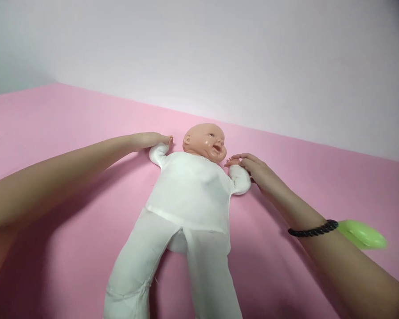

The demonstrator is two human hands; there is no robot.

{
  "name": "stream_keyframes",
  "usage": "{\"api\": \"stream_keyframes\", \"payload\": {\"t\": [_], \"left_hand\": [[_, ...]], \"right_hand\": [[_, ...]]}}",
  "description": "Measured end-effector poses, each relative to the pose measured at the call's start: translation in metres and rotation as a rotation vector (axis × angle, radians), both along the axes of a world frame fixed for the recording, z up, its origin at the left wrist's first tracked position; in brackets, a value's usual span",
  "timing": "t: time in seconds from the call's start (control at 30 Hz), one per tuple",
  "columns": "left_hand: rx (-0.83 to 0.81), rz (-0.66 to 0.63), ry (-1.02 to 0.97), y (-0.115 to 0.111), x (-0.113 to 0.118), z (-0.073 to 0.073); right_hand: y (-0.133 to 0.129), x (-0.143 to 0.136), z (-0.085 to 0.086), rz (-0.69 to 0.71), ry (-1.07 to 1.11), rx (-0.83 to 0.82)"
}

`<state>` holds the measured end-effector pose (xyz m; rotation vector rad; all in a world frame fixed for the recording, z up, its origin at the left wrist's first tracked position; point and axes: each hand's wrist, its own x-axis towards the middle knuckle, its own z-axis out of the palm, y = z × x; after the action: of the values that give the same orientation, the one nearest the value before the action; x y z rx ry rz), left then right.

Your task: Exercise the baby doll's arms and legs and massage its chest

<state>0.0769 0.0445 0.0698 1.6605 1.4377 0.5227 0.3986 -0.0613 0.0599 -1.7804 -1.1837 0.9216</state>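
A baby doll [193,190] with a bald plastic head and a white cloth body lies on its back, its head at the far end and turned toward the right. Both of its arms are bent upward beside the head. My left hand [150,140] is closed on the doll's hand at the left, and most of my fingers are hidden behind it. At the right, my right hand [254,169] holds the doll's other hand and cuff between thumb and fingers. The lower ends of the doll's legs run out of view.
The doll lies on a pink surface [86,195]. A pale wall [219,57] rises behind its far edge. Partly behind my right forearm, which wears a black twisted band [314,229], is a smooth light-green object [365,235] whose kind I cannot make out.
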Motion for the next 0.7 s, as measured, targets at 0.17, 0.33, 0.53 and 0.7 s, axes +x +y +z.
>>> {"api": "stream_keyframes", "payload": {"t": [0.17,0.33,0.53,0.7], "left_hand": [[-0.048,-0.123,-0.018,0.004,0.001,0.004],[0.334,-0.004,-0.312,-0.016,-0.014,0.003],[0.844,-0.313,-0.233,-0.066,-0.050,-0.009],[1.044,-0.798,0.175,-0.095,-0.075,-0.012]], "right_hand": [[-0.001,0.004,-0.003,0.000,0.099,0.084],[-0.021,0.008,0.009,-0.018,0.160,0.388],[-0.081,0.011,0.028,0.207,0.036,0.527],[-0.123,0.018,0.019,0.674,-0.307,0.458]]}}
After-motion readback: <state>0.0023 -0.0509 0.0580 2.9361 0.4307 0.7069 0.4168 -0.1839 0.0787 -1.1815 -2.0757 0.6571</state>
